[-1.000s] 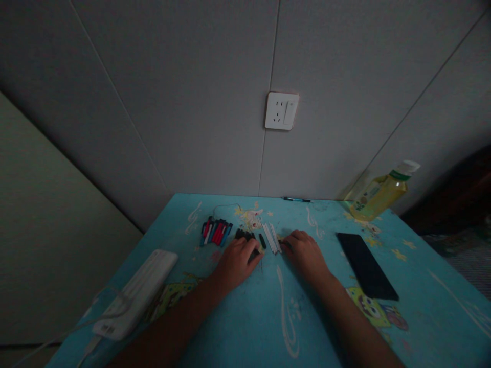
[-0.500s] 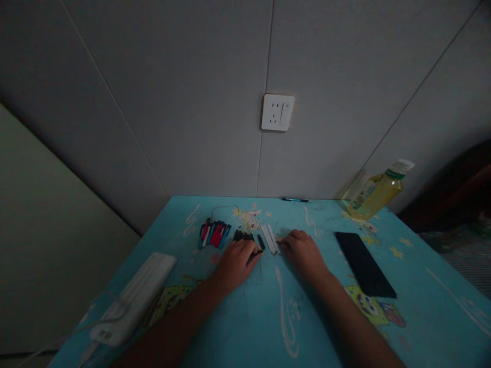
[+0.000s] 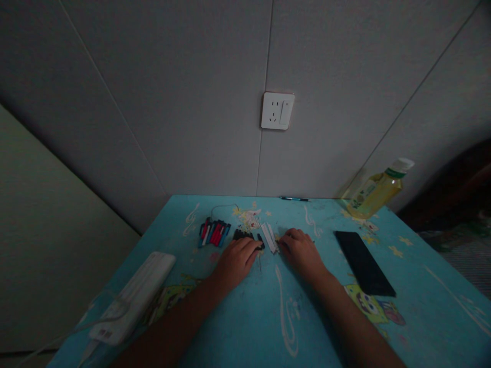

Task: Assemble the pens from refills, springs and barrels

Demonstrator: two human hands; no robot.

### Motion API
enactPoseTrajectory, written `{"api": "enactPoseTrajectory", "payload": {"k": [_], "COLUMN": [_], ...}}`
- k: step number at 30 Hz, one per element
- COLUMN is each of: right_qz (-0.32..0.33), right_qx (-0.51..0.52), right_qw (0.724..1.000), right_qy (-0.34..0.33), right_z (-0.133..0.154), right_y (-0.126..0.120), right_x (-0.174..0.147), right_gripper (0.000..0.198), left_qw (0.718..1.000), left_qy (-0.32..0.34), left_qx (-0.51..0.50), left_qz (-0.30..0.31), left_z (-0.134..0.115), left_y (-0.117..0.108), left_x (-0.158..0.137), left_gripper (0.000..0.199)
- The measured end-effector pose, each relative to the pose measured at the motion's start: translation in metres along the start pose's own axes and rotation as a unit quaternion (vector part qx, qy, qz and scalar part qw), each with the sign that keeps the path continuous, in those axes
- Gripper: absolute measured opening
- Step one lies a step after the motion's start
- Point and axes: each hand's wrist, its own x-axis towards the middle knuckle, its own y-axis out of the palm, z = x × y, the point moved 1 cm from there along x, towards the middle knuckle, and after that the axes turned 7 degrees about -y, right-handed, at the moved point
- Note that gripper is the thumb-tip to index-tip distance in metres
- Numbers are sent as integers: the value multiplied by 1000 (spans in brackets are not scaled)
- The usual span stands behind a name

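My left hand (image 3: 237, 259) rests on the table with its fingertips closed on a small black pen piece (image 3: 262, 245). Beside its knuckles lies a row of several black pen pieces (image 3: 243, 235), partly hidden by the hand. White pen refills (image 3: 269, 237) lie side by side between my two hands. My right hand (image 3: 301, 254) is just right of these refills, its fingers curled and pressed together; whatever is in them is too small and dark to make out. Farther left sits a group of red, white and blue pen barrels (image 3: 215, 233).
A white power strip (image 3: 134, 299) with a cable lies at the left. On the right are a dark flat rectangular object (image 3: 364, 263) and a bottle of yellow liquid (image 3: 376, 194). A pen (image 3: 294, 199) lies along the wall, below a socket (image 3: 277, 111).
My left fingertips have shifted slightly forward, bringing the black piece beside the loose black one. The right hand has barely moved.
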Motion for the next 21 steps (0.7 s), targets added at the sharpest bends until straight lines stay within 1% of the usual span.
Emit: {"api": "enactPoseTrajectory", "payload": {"k": [6, 12, 17, 21], "right_qz": [15, 17, 24, 21], "right_qx": [4, 3, -18, -21], "right_qw": [1000, 1000, 1000, 1000], "right_qy": [-8, -14, -2, -6], "right_z": [2, 3, 5, 5], "right_y": [-3, 0, 3, 2], "right_x": [0, 2, 3, 4], "right_gripper": [17, 16, 19, 21], "left_qw": [1000, 1000, 1000, 1000], "left_qy": [17, -4, -25, -26], "left_qx": [-2, -5, -4, -15], "left_qz": [-9, 1, 7, 6], "left_z": [4, 2, 0, 0], "left_y": [3, 0, -1, 0], "left_x": [-1, 0, -1, 0], "left_gripper": [30, 25, 23, 22]}}
